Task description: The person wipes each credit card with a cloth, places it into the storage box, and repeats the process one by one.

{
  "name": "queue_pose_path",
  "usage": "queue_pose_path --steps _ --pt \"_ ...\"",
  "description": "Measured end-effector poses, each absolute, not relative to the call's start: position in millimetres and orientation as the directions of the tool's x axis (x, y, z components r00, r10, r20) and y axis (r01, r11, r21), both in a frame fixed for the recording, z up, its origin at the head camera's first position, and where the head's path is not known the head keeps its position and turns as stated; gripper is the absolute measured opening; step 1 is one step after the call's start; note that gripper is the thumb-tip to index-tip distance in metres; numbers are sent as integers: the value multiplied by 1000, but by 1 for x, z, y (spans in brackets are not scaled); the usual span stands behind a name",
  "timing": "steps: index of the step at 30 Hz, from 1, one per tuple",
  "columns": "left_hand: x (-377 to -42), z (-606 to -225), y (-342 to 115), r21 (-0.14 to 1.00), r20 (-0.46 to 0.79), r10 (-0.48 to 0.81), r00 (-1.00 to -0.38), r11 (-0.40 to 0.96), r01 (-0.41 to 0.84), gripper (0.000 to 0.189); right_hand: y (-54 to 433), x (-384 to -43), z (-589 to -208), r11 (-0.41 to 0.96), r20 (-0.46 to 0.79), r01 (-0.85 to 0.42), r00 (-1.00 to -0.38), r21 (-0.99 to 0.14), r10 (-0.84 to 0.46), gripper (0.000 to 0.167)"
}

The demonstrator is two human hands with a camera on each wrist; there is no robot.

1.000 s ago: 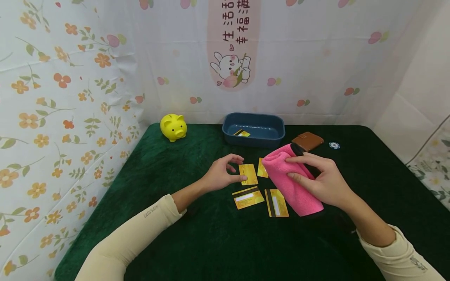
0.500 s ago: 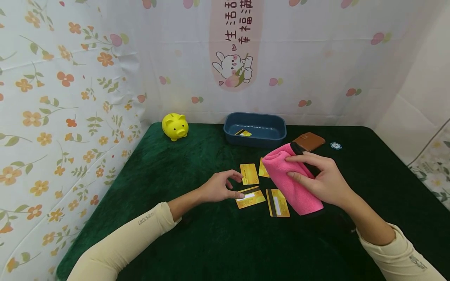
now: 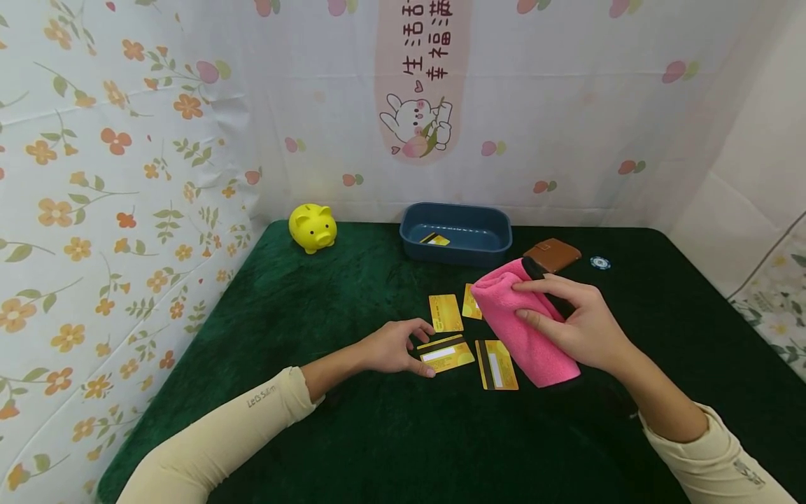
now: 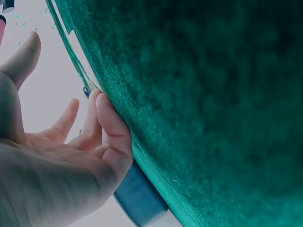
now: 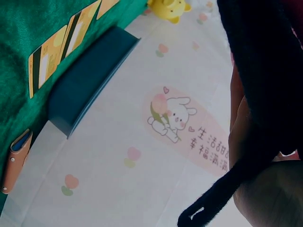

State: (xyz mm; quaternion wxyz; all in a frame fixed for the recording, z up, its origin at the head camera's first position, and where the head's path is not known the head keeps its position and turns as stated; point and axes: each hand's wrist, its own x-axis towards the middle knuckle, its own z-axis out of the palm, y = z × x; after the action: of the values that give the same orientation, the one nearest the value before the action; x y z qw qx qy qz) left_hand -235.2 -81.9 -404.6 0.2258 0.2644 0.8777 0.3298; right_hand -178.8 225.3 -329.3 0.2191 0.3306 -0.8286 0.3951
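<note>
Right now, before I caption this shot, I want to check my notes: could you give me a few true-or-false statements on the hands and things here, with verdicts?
1. The right hand holds a pink cloth. True.
2. The blue bin has a yellow card in it. True.
3. The left hand grips the piggy bank. False: the hand is at a striped yellow card, and the piggy bank stands apart from it, farther back.
4. The brown wallet lies inside the bin. False: it lies outside, to the bin's right in the head view.
</note>
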Motion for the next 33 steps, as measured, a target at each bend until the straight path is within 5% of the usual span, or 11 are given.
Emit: queue_pose_path --steps 33 --pt "-236 -408 -71 421 -243 559 -793 797 433 66 221 -182 -329 478 604 -705 -703 -524 -375 49"
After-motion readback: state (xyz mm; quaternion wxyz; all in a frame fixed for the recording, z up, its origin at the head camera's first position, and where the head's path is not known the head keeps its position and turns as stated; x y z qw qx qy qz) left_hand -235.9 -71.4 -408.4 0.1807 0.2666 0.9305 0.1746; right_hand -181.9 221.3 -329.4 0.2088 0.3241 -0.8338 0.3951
